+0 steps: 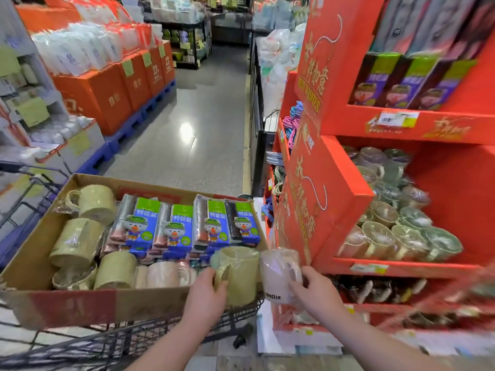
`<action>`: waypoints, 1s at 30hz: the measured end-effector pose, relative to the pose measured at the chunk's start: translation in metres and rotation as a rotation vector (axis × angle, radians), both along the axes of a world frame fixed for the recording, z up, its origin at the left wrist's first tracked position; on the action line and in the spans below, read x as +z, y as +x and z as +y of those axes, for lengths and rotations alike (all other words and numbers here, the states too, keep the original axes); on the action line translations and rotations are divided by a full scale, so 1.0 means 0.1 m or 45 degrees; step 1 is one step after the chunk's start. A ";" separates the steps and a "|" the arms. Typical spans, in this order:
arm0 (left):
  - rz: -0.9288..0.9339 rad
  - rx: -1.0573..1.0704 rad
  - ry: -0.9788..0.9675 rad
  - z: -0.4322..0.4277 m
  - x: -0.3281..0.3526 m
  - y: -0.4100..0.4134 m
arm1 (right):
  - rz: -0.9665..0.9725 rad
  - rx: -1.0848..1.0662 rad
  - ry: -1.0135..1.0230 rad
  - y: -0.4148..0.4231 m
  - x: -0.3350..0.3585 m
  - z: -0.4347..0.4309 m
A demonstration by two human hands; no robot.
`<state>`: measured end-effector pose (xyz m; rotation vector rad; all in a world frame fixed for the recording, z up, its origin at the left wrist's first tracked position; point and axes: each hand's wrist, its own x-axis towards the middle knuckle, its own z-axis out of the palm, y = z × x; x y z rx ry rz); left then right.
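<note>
My left hand (205,293) grips a green plastic-wrapped mug (241,274) by its handle, just above the near right corner of a cardboard box (67,306). My right hand (314,286) holds a pink wrapped mug (278,271) right beside it, in front of the red display shelf (401,267). The box rides on a shopping cart (120,341) and holds several green mugs (88,202), pink mugs (160,274) and blue-green packs with a cartoon duck (179,226).
The red shelf's middle tier carries several wrapped mugs (396,231); tall boxed packs (401,84) stand on the tier above. Coloured hangers (292,121) hang beside the shelf. Orange cartons (112,95) on blue pallets line the left. A grey aisle floor (192,135) runs ahead.
</note>
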<state>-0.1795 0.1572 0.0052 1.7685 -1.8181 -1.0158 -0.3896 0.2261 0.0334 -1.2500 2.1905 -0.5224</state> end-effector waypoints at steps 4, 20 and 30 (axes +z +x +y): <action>0.006 -0.094 -0.014 0.14 0.04 -0.17 | -0.025 -0.085 -0.050 -0.14 0.11 0.25; 0.078 -0.388 -0.016 0.93 0.26 -1.86 | -0.056 -0.368 -0.113 -1.60 0.26 1.47; 0.180 -0.434 -0.019 1.53 0.44 -3.05 | -0.001 -0.415 -0.187 -2.75 0.28 2.08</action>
